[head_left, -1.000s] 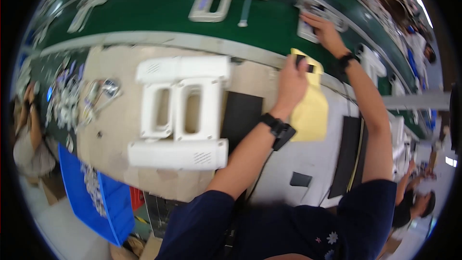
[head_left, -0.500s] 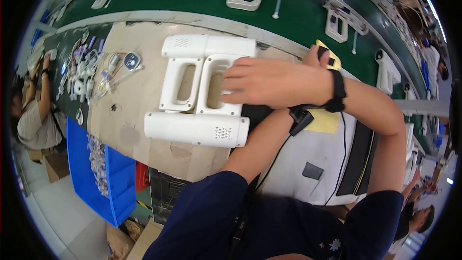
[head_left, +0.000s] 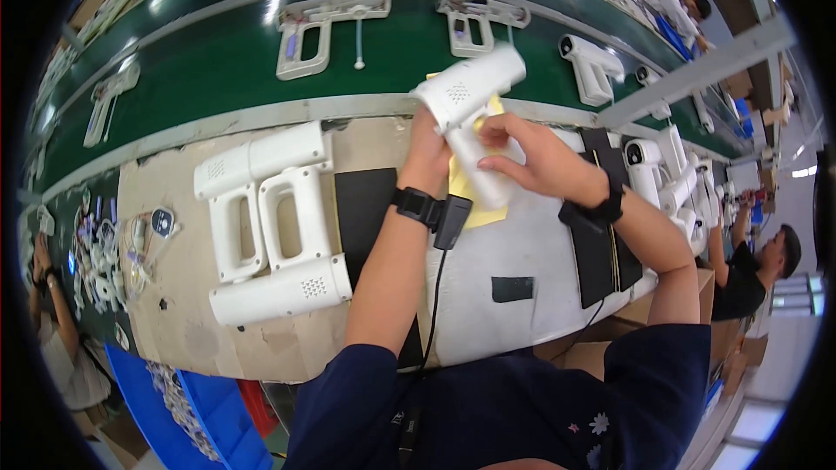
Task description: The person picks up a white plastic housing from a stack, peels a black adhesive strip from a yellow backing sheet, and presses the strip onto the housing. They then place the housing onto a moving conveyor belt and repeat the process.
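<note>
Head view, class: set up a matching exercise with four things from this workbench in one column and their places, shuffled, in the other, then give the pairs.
Things
1. white gun-shaped housing
2. two white housings
3. blue bin
4. black wristband

Places
A. below the bench's front edge, lower left
B. on the left hand's wrist
C. lying on the brown cardboard
D. held up in both hands, right hand on the grip

Pairs: 1-D, 2-C, 3-A, 4-B

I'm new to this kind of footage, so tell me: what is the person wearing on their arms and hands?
Both hands are bare, no gloves. The left hand has a black band on its wrist with a small black box clipped on and a thin black cable trailing down the forearm. The right hand has a plain black wristband. Short dark navy sleeves cover the upper arms.
</note>
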The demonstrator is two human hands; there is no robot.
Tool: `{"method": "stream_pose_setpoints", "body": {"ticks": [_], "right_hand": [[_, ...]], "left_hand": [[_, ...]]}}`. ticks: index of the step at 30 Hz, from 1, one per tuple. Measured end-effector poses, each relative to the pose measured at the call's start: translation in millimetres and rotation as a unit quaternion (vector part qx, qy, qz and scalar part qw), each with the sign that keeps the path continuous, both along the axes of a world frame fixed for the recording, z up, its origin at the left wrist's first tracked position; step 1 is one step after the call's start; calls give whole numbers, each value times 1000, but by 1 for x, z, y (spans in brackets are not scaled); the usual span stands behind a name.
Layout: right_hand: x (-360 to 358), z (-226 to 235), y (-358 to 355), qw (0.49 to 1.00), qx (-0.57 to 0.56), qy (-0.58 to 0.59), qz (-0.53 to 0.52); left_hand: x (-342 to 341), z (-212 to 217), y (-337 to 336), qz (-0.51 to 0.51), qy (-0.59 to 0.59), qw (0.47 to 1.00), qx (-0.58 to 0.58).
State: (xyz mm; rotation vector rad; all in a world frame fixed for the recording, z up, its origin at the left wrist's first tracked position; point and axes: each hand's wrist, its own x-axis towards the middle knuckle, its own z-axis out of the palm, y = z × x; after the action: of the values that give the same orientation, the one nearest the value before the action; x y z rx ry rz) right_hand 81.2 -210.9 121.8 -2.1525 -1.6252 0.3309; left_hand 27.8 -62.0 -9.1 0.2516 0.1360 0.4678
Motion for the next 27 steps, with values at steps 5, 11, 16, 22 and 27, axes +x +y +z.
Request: {"method": "stream_pose_setpoints", "body": {"ticks": [5,11,16,22,27], "right_hand": [[63,11,-1,978,82,-144,129],[72,-16,1,994,-13,-24,101],[96,-14,2,981,-101,13,167],[247,-8,50,998,55,1,36],[335,6,110,987,-23,-154,45]], "left_hand": [[3,-8,0,-151,23,988,-1],[-5,-9,6,-157,68,985,9],[-10,11,-1,-131,126,981,62],[-8,31,-4,-111,243,927,263],[-8,31,-1,-122,253,931,235]]}}
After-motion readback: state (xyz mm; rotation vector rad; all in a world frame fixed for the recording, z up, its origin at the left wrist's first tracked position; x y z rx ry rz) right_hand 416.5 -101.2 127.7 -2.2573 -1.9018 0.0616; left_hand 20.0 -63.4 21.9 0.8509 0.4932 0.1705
